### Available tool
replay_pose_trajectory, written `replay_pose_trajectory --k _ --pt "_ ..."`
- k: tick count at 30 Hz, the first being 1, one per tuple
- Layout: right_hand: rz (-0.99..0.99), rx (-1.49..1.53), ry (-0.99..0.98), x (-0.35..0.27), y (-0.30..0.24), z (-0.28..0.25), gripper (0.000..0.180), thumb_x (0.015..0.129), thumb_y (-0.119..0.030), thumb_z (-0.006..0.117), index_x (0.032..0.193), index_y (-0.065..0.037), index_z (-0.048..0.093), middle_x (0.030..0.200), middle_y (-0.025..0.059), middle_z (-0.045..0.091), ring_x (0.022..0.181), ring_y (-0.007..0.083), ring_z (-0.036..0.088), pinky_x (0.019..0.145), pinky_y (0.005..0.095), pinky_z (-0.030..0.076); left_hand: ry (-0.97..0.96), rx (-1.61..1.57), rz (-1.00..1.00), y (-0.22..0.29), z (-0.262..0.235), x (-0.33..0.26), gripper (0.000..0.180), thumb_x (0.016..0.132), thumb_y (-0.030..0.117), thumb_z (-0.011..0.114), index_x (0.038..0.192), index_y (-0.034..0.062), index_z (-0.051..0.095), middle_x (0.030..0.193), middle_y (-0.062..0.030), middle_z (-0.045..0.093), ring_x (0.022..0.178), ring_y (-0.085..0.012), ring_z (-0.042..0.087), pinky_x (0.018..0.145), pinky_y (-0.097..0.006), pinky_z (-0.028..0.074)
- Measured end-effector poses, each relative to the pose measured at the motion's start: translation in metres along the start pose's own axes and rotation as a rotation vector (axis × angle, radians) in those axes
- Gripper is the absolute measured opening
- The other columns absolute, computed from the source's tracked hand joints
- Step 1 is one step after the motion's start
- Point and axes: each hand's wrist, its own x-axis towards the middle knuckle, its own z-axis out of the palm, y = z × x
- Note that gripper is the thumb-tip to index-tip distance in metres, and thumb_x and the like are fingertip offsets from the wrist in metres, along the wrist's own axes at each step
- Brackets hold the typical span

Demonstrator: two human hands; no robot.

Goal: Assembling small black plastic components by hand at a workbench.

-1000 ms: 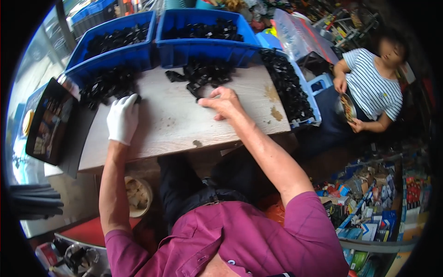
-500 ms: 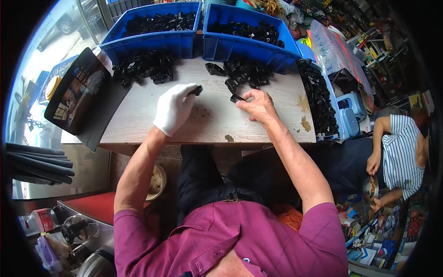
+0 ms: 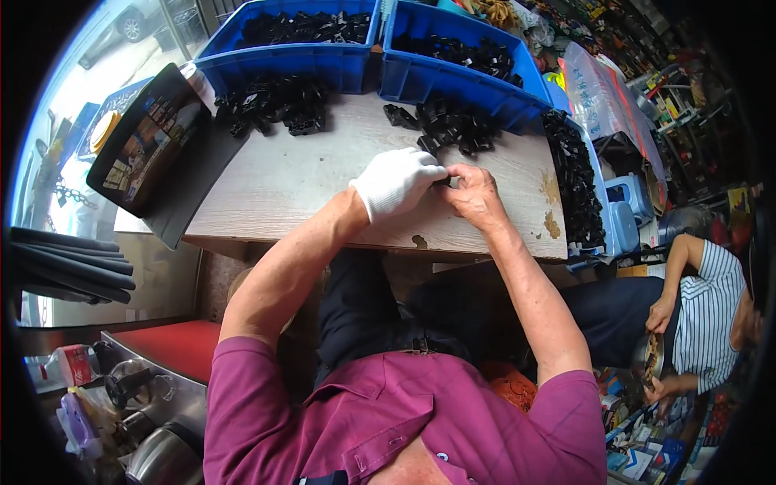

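Note:
My left hand (image 3: 396,184), in a white knit glove, meets my bare right hand (image 3: 478,198) over the front half of the table. Both are closed, fingertips pinching small black plastic parts (image 3: 442,181) that are mostly covered by the fingers. Whether the parts are joined or only touching I cannot tell. Just beyond my hands lies a loose pile of black plastic parts (image 3: 457,129). A second pile of similar black parts (image 3: 275,105) lies farther left, in front of a blue bin.
Two blue bins, left (image 3: 283,69) and right (image 3: 461,87), hold black parts along the table's (image 3: 291,182) far edge. Another bin of black parts (image 3: 570,178) stands at the right edge. A tablet (image 3: 149,141) leans at left. On the right, a person in a striped shirt (image 3: 711,315) holds a bowl.
My left hand has moved right with its black part and met my right hand. The right hand has drawn its part away from the pile. The whole view has shifted slightly.

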Motion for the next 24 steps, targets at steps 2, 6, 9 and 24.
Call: replay_pose_trajectory --k 2,6,9,24 --pt "-0.034 0.046 -0.015 0.002 0.005 -0.001 0.023 0.077 -0.022 0.077 0.095 -0.009 0.076 0.051 -0.0007 0.051 0.047 0.0093 0.042 0.05 0.0313 0.037 0.029 0.027 0.045 -0.004 0.004 0.0 0.03 0.085 0.006 0.061 0.112 0.0101 0.074 0.104 -0.0092 0.072 0.095 -0.0327 0.069 0.083 -0.042 0.056" --pt "-0.014 0.073 -0.047 0.0 -0.005 -0.004 0.022 0.079 -0.014 0.072 0.099 -0.005 0.075 0.048 0.0002 0.048 0.047 0.0077 0.053 0.049 0.0295 0.043 -0.089 0.042 0.041 -0.006 0.005 0.004 0.033 0.085 0.006 0.06 0.114 0.013 0.075 0.11 -0.0099 0.072 0.099 -0.0318 0.069 0.086 -0.041 0.057" --pt "0.101 0.191 -0.051 -0.006 -0.008 -0.008 0.022 0.079 -0.011 0.072 0.1 -0.004 0.074 0.049 -0.0012 0.049 0.047 0.0067 0.051 0.046 0.0282 0.042 -0.085 0.004 0.032 -0.009 0.008 0.007 0.031 0.085 0.007 0.063 0.113 0.0124 0.076 0.108 -0.0094 0.073 0.099 -0.0315 0.069 0.086 -0.041 0.056" --pt "0.031 -0.135 -0.163 0.001 -0.008 -0.015 0.022 0.078 -0.008 0.073 0.1 -0.006 0.073 0.066 0.002 0.063 0.062 0.0119 0.062 0.056 0.0299 0.05 0.239 -0.894 -0.105 -0.011 0.03 0.003 0.026 0.099 0.014 0.058 0.122 0.0069 0.068 0.116 -0.0116 0.072 0.109 -0.0318 0.066 0.094 -0.039 0.053"
